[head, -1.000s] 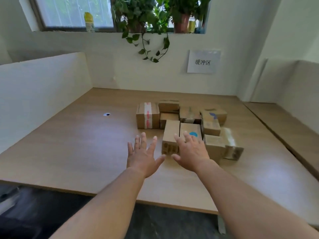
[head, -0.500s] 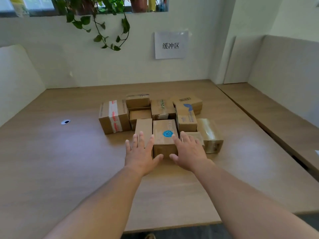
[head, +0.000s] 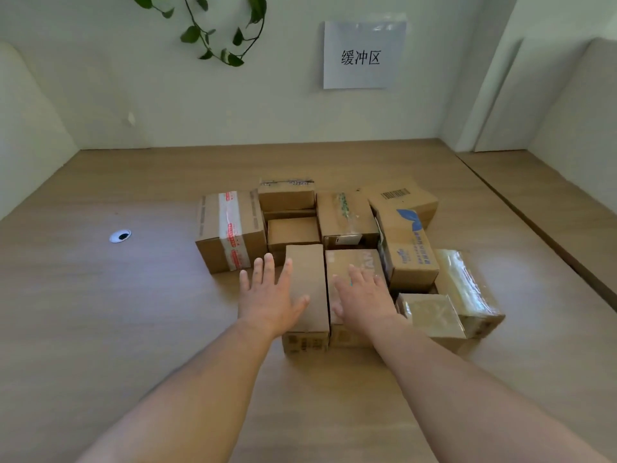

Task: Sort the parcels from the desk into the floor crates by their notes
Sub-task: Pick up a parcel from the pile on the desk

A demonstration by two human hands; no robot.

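Where both forearms reach in over the near stretch of the desk [head: 100, 312], bare wood runs wide on either side of them. The left hand [head: 268, 295] is open with its fingers straight and spread. It lies at the left flank of a narrow parcel [head: 307, 272], with the thumb across that parcel's top. The right hand [head: 364, 300] is flat and relaxed on top of the square parcel [head: 344, 262] that touches the narrow one. Neither hand grips anything.

These two parcels form the near edge of a tight cluster. Just right of them sit a small film-wrapped parcel [head: 430, 315] and a longer film-wrapped parcel [head: 467, 289], which marks the cluster's right edge. Behind those, a blue-printed parcel [head: 409, 248] lies at an angle. At the cluster's left edge stands a red-taped parcel [head: 230, 228], with a gap between it and the left fingertips. Further back are a low plain parcel [head: 292, 230], a green-taped parcel [head: 345, 215], a rear parcel [head: 287, 193] and a barcode parcel [head: 400, 197].

Well to the left, a cable grommet [head: 120, 236] sits in open desktop. On the right, a seam divides the desk from an adjoining surface [head: 551, 195]. Clear wood continues from the cluster back to the far edge at the wall. A paper sign [head: 364, 55] and a trailing vine [head: 227, 45] hang there.
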